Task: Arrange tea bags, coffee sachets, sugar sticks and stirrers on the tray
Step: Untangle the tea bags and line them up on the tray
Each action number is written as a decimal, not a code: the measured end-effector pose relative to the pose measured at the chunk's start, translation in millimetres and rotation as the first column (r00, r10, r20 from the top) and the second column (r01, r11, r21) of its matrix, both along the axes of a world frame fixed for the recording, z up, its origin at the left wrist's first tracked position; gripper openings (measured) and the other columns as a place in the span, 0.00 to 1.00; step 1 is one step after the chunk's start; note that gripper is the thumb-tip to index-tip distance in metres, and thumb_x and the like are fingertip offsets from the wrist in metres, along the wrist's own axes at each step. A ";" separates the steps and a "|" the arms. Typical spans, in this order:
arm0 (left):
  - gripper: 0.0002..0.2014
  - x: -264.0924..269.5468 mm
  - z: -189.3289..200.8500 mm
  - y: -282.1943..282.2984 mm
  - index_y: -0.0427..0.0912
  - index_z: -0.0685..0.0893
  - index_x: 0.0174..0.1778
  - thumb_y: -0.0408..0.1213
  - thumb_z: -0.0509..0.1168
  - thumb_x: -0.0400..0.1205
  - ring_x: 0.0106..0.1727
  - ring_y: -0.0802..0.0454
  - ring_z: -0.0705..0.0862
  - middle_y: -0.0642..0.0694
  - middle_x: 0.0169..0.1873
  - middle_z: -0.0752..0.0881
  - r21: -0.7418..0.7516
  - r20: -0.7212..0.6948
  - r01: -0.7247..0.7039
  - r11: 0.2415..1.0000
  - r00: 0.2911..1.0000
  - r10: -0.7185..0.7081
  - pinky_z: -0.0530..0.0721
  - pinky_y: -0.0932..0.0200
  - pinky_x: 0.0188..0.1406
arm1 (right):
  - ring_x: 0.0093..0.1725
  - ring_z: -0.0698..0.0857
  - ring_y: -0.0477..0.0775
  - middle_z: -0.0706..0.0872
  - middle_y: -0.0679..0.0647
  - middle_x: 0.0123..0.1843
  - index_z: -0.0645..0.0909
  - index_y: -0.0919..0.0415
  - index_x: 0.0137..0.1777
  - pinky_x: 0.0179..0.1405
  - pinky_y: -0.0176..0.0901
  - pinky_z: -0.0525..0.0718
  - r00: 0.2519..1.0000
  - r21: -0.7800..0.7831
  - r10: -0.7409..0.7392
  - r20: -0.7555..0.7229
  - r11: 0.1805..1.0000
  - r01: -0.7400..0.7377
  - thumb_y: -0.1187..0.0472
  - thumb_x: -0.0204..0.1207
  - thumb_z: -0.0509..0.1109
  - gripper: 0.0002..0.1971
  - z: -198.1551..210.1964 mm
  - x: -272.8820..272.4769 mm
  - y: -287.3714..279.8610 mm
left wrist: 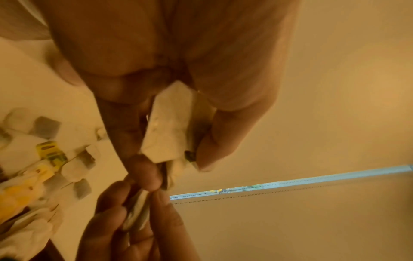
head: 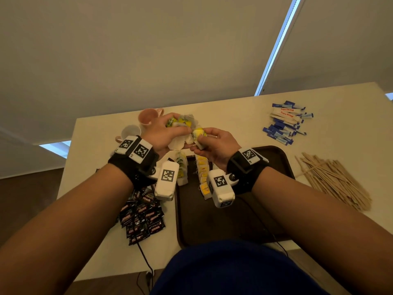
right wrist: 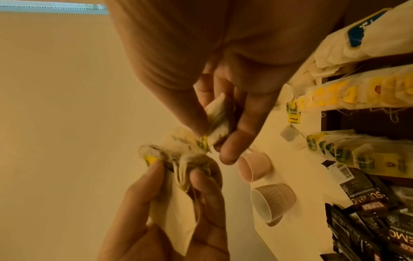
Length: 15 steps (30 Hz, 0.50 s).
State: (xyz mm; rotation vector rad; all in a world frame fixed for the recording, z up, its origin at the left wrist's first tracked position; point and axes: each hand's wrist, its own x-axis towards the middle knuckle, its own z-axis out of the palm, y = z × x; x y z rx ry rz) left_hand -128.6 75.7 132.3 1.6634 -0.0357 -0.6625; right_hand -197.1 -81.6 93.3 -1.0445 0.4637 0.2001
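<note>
Head view: the left hand (head: 164, 133) grips a bunch of tea bags (head: 180, 124) above the bench (head: 234, 103), and the right hand (head: 214, 145) pinches one tea bag (head: 198, 135) beside it. Below the fingers, two rows of tea bags (head: 203, 173) lie on the dark tray (head: 212, 220).

Left wrist view: curled fingers (left wrist: 214, 137) clamp a white tea bag (left wrist: 167, 130).

Right wrist view: thumb and fingers (right wrist: 234, 137) pinch a tea bag (right wrist: 216, 120); two cups (right wrist: 268, 194) lie beyond.

Both hands, left (head: 163, 133) and right (head: 217, 143), raised together, fingers pinched.
</note>
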 end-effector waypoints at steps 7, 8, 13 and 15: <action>0.21 -6.2 -18.5 3.9 0.32 0.76 0.71 0.27 0.67 0.82 0.48 0.36 0.87 0.30 0.54 0.84 -0.234 -0.276 -0.177 0.956 0.955 0.109 0.91 0.46 0.38 | 0.35 0.88 0.60 0.88 0.67 0.44 0.77 0.71 0.60 0.40 0.47 0.91 0.999 -0.178 0.033 0.039 0.984 -0.025 0.76 0.78 0.67 0.11 1.9 2.6 1.3; 0.21 -5.9 -21.2 4.4 0.31 0.75 0.72 0.29 0.67 0.82 0.46 0.38 0.87 0.32 0.52 0.85 -0.243 -0.292 -0.191 0.951 0.949 0.116 0.90 0.47 0.39 | 0.35 0.87 0.60 0.88 0.67 0.44 0.78 0.70 0.58 0.40 0.47 0.91 0.998 -0.193 0.043 0.044 0.981 -0.034 0.76 0.79 0.68 0.10 2.7 2.6 1.4; 0.22 -6.1 -30.6 5.0 0.31 0.79 0.68 0.40 0.69 0.81 0.38 0.43 0.88 0.36 0.44 0.87 -0.213 -0.294 -0.131 0.968 0.954 0.064 0.88 0.52 0.38 | 0.33 0.88 0.58 0.88 0.65 0.41 0.80 0.65 0.51 0.38 0.46 0.91 0.996 -0.230 0.076 0.050 0.971 -0.063 0.76 0.78 0.68 0.07 4.7 1.4 4.6; 0.15 -5.6 -33.7 4.1 0.35 0.82 0.62 0.38 0.69 0.82 0.32 0.47 0.86 0.39 0.37 0.86 -0.195 -0.298 -0.138 0.971 0.952 0.075 0.85 0.57 0.31 | 0.34 0.88 0.58 0.88 0.64 0.41 0.80 0.66 0.52 0.39 0.47 0.91 0.996 -0.237 0.084 0.039 0.969 -0.073 0.76 0.78 0.68 0.07 4.9 1.0 5.0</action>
